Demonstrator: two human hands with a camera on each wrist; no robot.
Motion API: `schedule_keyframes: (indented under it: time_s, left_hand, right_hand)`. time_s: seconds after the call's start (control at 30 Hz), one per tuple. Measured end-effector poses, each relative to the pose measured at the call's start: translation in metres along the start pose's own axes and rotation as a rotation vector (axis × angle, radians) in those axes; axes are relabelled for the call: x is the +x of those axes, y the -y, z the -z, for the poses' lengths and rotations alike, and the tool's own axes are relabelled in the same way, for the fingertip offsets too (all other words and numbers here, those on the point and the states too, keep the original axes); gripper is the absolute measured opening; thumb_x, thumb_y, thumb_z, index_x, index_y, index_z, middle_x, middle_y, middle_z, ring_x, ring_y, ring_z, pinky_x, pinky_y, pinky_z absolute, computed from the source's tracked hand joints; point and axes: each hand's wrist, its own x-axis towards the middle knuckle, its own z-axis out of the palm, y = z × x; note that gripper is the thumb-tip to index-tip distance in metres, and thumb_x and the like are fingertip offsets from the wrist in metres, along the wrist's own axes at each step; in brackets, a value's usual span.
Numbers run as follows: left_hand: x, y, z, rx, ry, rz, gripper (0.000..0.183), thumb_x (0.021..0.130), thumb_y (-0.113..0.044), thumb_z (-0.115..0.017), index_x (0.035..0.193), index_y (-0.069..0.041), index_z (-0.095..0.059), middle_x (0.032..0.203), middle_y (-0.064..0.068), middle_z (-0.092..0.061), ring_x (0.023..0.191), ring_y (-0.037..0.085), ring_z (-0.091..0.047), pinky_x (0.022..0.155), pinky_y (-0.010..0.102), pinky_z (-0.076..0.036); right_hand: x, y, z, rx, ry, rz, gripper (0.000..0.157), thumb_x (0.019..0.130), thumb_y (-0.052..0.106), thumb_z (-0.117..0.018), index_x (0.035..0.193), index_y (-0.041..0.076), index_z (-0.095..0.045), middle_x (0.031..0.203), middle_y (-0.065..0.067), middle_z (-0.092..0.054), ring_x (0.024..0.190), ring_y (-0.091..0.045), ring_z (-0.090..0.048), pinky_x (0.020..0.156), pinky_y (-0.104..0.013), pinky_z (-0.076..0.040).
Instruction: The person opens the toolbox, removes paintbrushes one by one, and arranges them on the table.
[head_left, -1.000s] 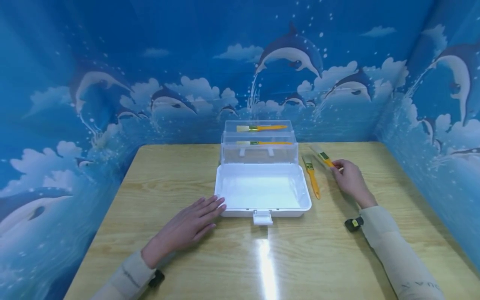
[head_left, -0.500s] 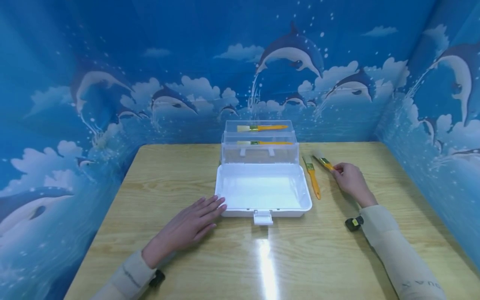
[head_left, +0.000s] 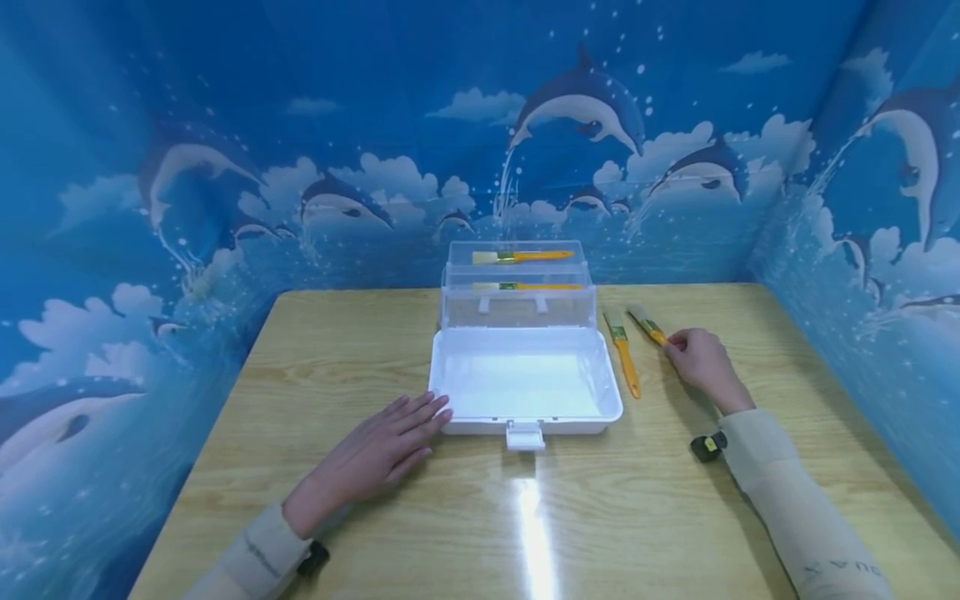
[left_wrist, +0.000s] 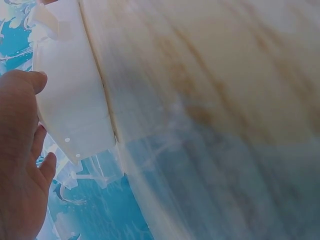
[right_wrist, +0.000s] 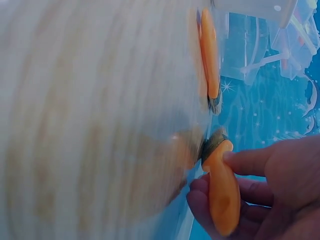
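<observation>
A white toolbox [head_left: 525, 427] stands on the table, its lid and clear trays folded up at the back. My left hand [head_left: 386, 446] rests at the box's front left corner, fingers straight and touching the rim. To the right of the box, my right hand [head_left: 701, 358] pinches the orange handle of a paintbrush [head_left: 647, 323], whose bristles point away to the back left. In the right wrist view thumb and fingers grip that paintbrush [right_wrist: 223, 195] low over the tabletop. Another paintbrush [head_left: 624, 357] lies between it and the box.
One paintbrush [head_left: 525, 257] lies in the upper clear tray, and another paintbrush [head_left: 528, 286] is in the tray below. The white latch [head_left: 526, 436] hangs at the box front. A dolphin-printed curtain [head_left: 375, 125] encloses the wooden table [head_left: 420, 533] at the back and sides.
The held paintbrush has swung slightly, its bristle end shifting right and a little lower toward the table. My right hand has moved slightly toward me. The left hand has stayed in place.
</observation>
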Motion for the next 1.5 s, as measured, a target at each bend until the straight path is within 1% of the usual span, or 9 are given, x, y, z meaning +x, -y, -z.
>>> schedule_keyframes:
  time_s: [0.27,0.5,0.57,0.73,0.9,1.03,1.17,1.3,1.5]
  left_hand:
    - [0.0,0.0,0.0,0.0,0.004,0.011,0.059,0.105,-0.027,-0.054,0.159,-0.015,-0.034,0.167,0.001,-0.028,0.154,0.02,-0.027,0.127,0.046,-0.025]
    - [0.0,0.0,-0.001,0.036,-0.004,-0.014,0.06,0.104,-0.027,-0.055,0.159,-0.014,-0.035,0.166,0.003,-0.032,0.153,0.023,-0.03,0.124,0.05,-0.031]
    - [0.0,0.0,-0.001,0.043,0.003,-0.013,0.06,0.104,-0.027,-0.055,0.159,-0.014,-0.035,0.166,0.003,-0.032,0.153,0.023,-0.03,0.124,0.049,-0.03]
    - [0.0,0.0,0.001,0.049,0.03,0.008,0.059,0.105,-0.029,-0.054,0.159,-0.015,-0.034,0.166,0.002,-0.03,0.154,0.021,-0.028,0.127,0.045,-0.025]
    - [0.0,0.0,0.001,0.054,0.024,0.003,0.058,0.105,-0.029,-0.054,0.159,-0.015,-0.036,0.166,0.002,-0.031,0.153,0.021,-0.028,0.126,0.046,-0.026]
    - [0.0,0.0,0.001,0.051,-0.001,-0.01,0.059,0.104,-0.028,-0.055,0.159,-0.014,-0.036,0.166,0.003,-0.031,0.153,0.022,-0.029,0.125,0.048,-0.028]
    - [0.001,0.0,0.0,0.048,-0.021,-0.02,0.06,0.104,-0.027,-0.056,0.158,-0.013,-0.037,0.165,0.004,-0.033,0.153,0.024,-0.031,0.125,0.049,-0.029]
    - [0.001,0.0,0.0,0.05,-0.019,-0.021,0.059,0.103,-0.027,-0.057,0.158,-0.013,-0.038,0.165,0.004,-0.034,0.152,0.024,-0.032,0.124,0.049,-0.029]
    - [0.0,0.0,-0.001,0.056,-0.005,-0.016,0.06,0.104,-0.028,-0.056,0.159,-0.014,-0.036,0.165,0.004,-0.032,0.153,0.023,-0.03,0.125,0.048,-0.028]
  right_hand:
    - [0.002,0.004,-0.002,0.033,0.044,-0.057,0.044,0.1,0.022,-0.06,0.123,-0.016,-0.06,0.116,-0.034,-0.065,0.102,-0.043,-0.066,0.083,-0.05,-0.06]
    - [0.003,0.007,-0.005,0.019,0.039,-0.054,0.044,0.099,0.021,-0.062,0.12,-0.017,-0.061,0.113,-0.035,-0.067,0.096,-0.041,-0.068,0.078,-0.048,-0.062]
    - [0.004,0.008,-0.006,0.006,0.03,-0.043,0.043,0.098,0.02,-0.062,0.118,-0.018,-0.061,0.11,-0.035,-0.067,0.092,-0.039,-0.069,0.076,-0.048,-0.061]
    - [0.004,0.012,-0.006,-0.042,-0.002,-0.003,0.04,0.096,0.019,-0.063,0.111,-0.018,-0.064,0.101,-0.033,-0.069,0.079,-0.032,-0.068,0.072,-0.048,-0.06]
    - [0.004,0.014,-0.008,-0.067,0.007,0.001,0.034,0.096,0.018,-0.064,0.102,-0.015,-0.066,0.082,-0.022,-0.068,0.063,-0.022,-0.061,0.058,-0.035,-0.055]
    - [0.004,0.016,-0.008,-0.069,0.022,-0.01,0.028,0.095,0.017,-0.063,0.078,-0.005,-0.064,0.061,-0.008,-0.057,0.05,-0.016,-0.05,0.046,-0.028,-0.044]
    - [0.002,0.02,-0.008,-0.065,0.045,-0.02,0.038,0.095,0.017,-0.063,0.06,0.009,-0.051,0.049,0.001,-0.043,0.043,-0.013,-0.041,0.041,-0.026,-0.037]
    - [0.001,0.021,-0.009,-0.071,0.058,-0.025,0.04,0.095,0.017,-0.063,0.059,0.01,-0.049,0.049,0.001,-0.042,0.043,-0.012,-0.041,0.042,-0.025,-0.036]
    - [0.002,0.022,-0.011,-0.079,0.057,-0.033,0.035,0.096,0.018,-0.064,0.064,0.006,-0.055,0.053,-0.002,-0.048,0.046,-0.014,-0.045,0.043,-0.026,-0.039]
